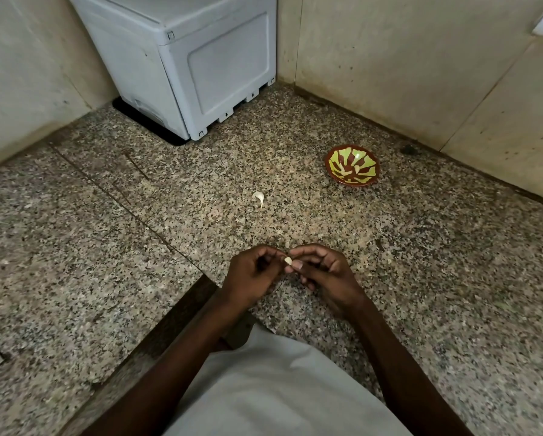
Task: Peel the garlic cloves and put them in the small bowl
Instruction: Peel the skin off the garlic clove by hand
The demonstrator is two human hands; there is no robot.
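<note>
fingers [298,253] of both hands are curled in around one garlic clove [288,261], pinched between the left hand [252,276] and the right hand [326,275] just above the bench [106,247]. the right thumb lies against the clove's near side and the left fingertips close on its other end; neither hand is slack. this reads as the peeling step: the clove looks pale and partly bare, though whether any skin clings to it is too small to tell.

the small bowl [352,165], brown-rimmed with a green and brown pattern, stands well beyond the clove and off to its right, near the back wall. a few pale pieces lie inside it, seemingly cloves already done. another clove [259,198], with a thin tail, lies alone on the bench beyond the held clove, between it and the bowl's left side, and likely waits its turn. small pale flecks lie near the held clove, perhaps shed skin.

the next move, as i judge it, calls for stripping what skin remains, then a reach forward and right to drop the clove in the bowl.

the bench is speckled granite meeting plain cream walls in a corner. a white appliance [182,58] stands far beyond the clove, to its left.
</note>
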